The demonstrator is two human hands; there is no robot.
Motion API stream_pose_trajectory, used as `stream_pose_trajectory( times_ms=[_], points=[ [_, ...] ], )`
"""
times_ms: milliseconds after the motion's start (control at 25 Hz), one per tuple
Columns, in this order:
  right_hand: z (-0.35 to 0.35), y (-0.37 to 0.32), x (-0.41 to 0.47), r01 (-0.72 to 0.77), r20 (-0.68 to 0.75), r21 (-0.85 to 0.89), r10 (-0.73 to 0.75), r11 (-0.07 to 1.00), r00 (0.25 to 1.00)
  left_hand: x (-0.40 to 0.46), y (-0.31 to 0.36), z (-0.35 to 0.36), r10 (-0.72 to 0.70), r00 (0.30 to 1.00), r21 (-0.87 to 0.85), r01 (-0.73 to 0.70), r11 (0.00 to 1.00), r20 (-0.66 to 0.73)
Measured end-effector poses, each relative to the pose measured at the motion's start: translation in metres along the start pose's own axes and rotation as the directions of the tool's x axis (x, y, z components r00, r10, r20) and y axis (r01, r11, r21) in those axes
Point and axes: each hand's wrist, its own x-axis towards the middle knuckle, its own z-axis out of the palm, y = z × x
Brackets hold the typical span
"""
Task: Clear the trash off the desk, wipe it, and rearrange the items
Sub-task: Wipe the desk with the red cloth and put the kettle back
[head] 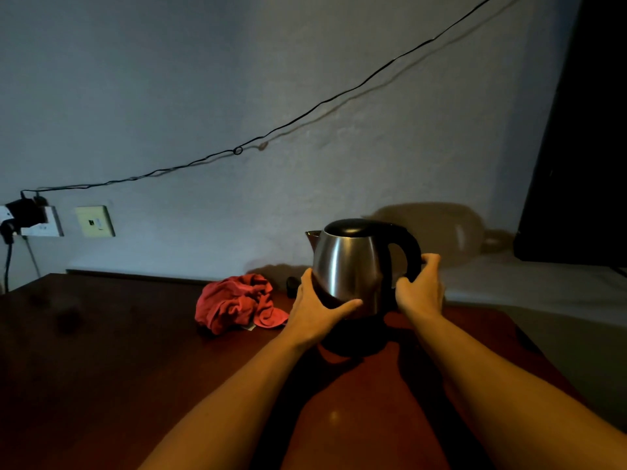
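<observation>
A steel electric kettle (349,262) with a black lid and handle stands on its black base (353,340) on the dark wooden desk (118,351). My left hand (315,310) wraps the lower left side of the kettle's body, thumb across the front. My right hand (420,290) grips the black handle on the right. A crumpled red cloth (237,301) lies on the desk just left of the kettle, apart from both hands.
A small dark object (291,287) sits behind the cloth near the wall. Wall sockets with plugged chargers (30,218) are at the far left, and a black cable (237,150) runs up across the wall. A dark screen (576,164) stands at the right.
</observation>
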Motion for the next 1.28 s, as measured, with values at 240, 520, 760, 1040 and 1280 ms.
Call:
stream_pose_trajectory(
  times_ms=[240, 520, 760, 1040, 1280],
  points=[
    [0.03, 0.021, -0.002, 0.155, 0.148, -0.001, -0.153, 0.988, 0.977, 0.002, -0.027, -0.013, 0.038, 0.997, 0.071, -0.033, 0.997, -0.071],
    [0.035, 0.021, 0.005, 0.092, 0.137, -0.026, -0.088, 0.995, 0.987, 0.006, -0.03, -0.007, 0.087, 0.989, 0.103, -0.074, 0.992, -0.119],
    [0.047, 0.007, 0.019, 0.037, 0.167, -0.167, -0.009, 0.985, 0.986, 0.01, -0.026, -0.011, -0.009, 0.993, 0.171, 0.029, 0.985, -0.115],
    [0.049, 0.019, 0.02, 0.019, 0.188, -0.238, 0.027, 0.971, 0.982, 0.017, -0.024, -0.015, -0.089, 0.996, 0.242, 0.087, 0.966, -0.004],
    [0.026, 0.014, 0.026, 0.008, 0.347, -0.447, 0.166, 0.895, 0.923, 0.022, -0.01, -0.014, -0.239, 0.97, 0.334, 0.209, 0.919, 0.052]
  ],
)
